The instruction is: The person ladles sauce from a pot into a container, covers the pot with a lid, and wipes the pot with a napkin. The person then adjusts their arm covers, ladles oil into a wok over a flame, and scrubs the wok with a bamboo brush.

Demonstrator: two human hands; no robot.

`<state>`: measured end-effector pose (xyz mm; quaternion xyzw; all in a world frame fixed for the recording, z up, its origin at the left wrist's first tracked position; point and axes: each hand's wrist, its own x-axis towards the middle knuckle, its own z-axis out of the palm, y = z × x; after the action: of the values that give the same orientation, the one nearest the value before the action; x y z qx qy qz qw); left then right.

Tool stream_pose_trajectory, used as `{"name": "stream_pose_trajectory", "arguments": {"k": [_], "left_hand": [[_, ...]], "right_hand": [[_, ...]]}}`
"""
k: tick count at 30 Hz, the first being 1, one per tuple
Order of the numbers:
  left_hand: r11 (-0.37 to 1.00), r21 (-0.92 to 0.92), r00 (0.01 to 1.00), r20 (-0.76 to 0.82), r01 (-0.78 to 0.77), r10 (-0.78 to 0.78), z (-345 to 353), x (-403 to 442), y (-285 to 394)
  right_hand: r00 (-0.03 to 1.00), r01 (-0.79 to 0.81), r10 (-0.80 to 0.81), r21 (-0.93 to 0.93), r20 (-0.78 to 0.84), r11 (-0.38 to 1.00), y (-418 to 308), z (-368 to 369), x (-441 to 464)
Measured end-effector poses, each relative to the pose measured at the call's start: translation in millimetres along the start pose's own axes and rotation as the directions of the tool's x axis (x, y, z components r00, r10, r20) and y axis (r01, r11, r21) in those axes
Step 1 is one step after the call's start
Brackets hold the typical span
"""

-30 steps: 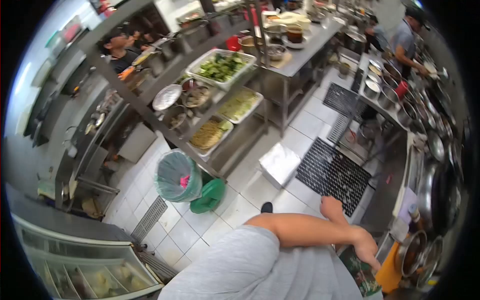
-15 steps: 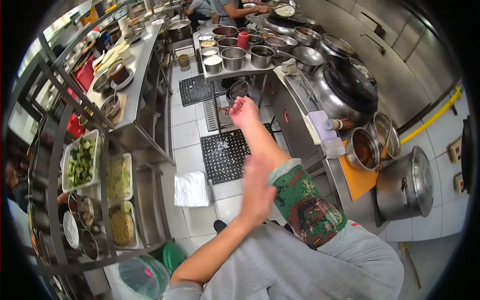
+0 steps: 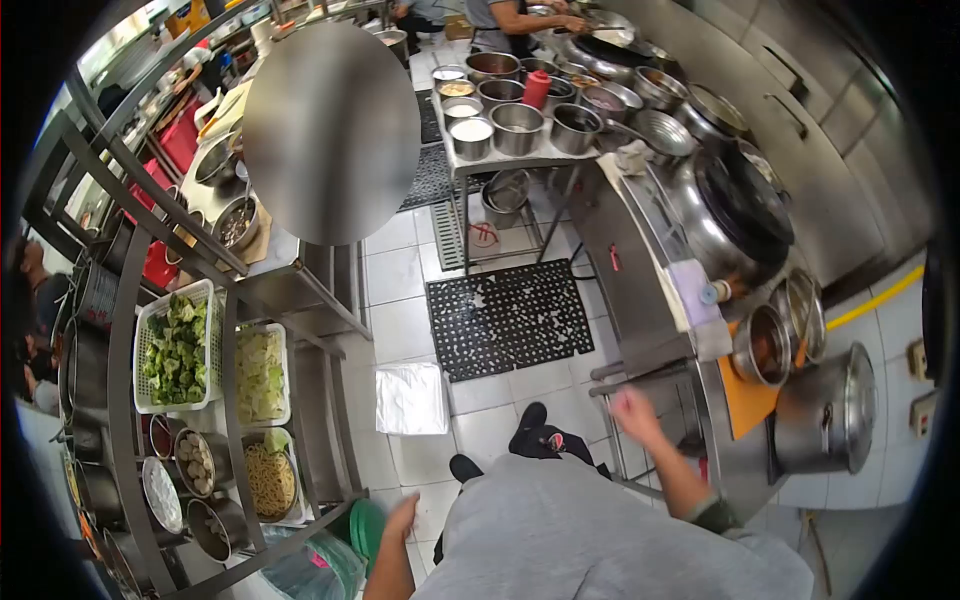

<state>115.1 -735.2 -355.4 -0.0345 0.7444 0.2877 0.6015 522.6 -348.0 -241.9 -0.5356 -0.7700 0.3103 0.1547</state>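
Observation:
My left hand (image 3: 403, 517) hangs low beside my grey shirt, over the floor tiles. Its fingers look loose and stretched, and nothing shows in them. Nearest to it is the green lid-like round (image 3: 366, 532) by the lower shelf. At my other side, my right hand (image 3: 637, 415) is lifted in front of the steel rack under the right counter. Motion smears its fingers, so their pose is unclear, and I see no object there. A foil-covered box (image 3: 411, 399) stands on the floor ahead of my shoes.
Left, a steel shelf holds a basket of broccoli (image 3: 178, 345), a cabbage tray (image 3: 262, 375) and noodles (image 3: 270, 478). Ahead lies a black rubber mat (image 3: 510, 318) before a table of pots (image 3: 517, 130). A stockpot (image 3: 825, 415) stands right. A blurred oval hides part of the left counter.
Both hands have come apart: the right dropped from its outstretched reach toward my right side, the left lowered to my left. The camouflage sleeve has mostly left view. My view has shifted.

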Motion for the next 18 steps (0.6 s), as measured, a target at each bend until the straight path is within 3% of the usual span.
{"name": "stream_pose_trajectory", "arguments": {"k": [1, 2, 4, 6, 7, 8, 9, 10, 11, 12, 13, 15, 18], "left_hand": [[0.937, -0.272, 0.975, 0.101, 0.219, -0.199, -10, 40, -80], [0.912, -0.298, 0.959, 0.125, 0.282, -0.255, -1, 35, -113], [0.874, -0.314, 0.928, 0.159, 0.37, -0.336, 25, 13, -141], [0.866, -0.303, 0.917, 0.174, 0.398, -0.36, 52, 2, -106], [0.869, -0.293, 0.916, 0.168, 0.4, -0.365, 61, -5, -84], [0.883, -0.281, 0.926, 0.142, 0.377, -0.35, 68, -12, -58], [0.897, -0.269, 0.936, 0.116, 0.352, -0.333, 71, -16, -36], [0.911, -0.258, 0.947, 0.096, 0.322, -0.308, 75, -16, -13], [0.926, -0.245, 0.958, 0.076, 0.286, -0.276, 79, -16, 9], [0.935, -0.245, 0.966, 0.062, 0.257, -0.249, 85, -14, 31], [0.942, -0.239, 0.972, 0.054, 0.234, -0.228, 91, -15, 49], [0.951, -0.241, 0.981, 0.038, 0.195, -0.192, 101, -13, 78], [0.953, -0.24, 0.982, 0.06, 0.186, -0.176, 114, -8, 110]], "right_hand": [[0.946, -0.269, 0.292, -0.158, 0.14, 0.95, 62, 15, -38], [0.855, -0.349, 0.455, -0.373, 0.249, 0.86, 113, 27, -77], [0.645, -0.321, 0.661, -0.65, 0.383, 0.689, 205, 48, -167], [0.516, -0.306, 0.764, -0.75, 0.387, 0.586, 231, 42, -211], [0.893, -0.268, 0.401, -0.475, 0.203, 0.838, 342, 84, -264], [0.587, -0.419, 0.697, -0.582, 0.411, 0.697, 264, 53, -203], [0.671, -0.496, 0.708, -0.576, 0.221, 0.65, 271, 73, -179], [0.618, -0.405, 0.699, -0.618, 0.359, 0.674, 247, 59, -125], [0.706, -0.417, 0.642, -0.558, 0.299, 0.718, 241, 62, -80], [0.773, -0.539, 0.621, -0.385, 0.126, 0.749, 212, 58, -26], [0.761, -0.596, 0.631, -0.225, 0.149, 0.771, 205, 61, 24], [0.826, -0.56, 0.547, 0.09, 0.135, 0.823, 154, 45, 99], [0.921, -0.39, 0.372, 0.308, 0.117, 0.868, 74, 7, 156]]}}
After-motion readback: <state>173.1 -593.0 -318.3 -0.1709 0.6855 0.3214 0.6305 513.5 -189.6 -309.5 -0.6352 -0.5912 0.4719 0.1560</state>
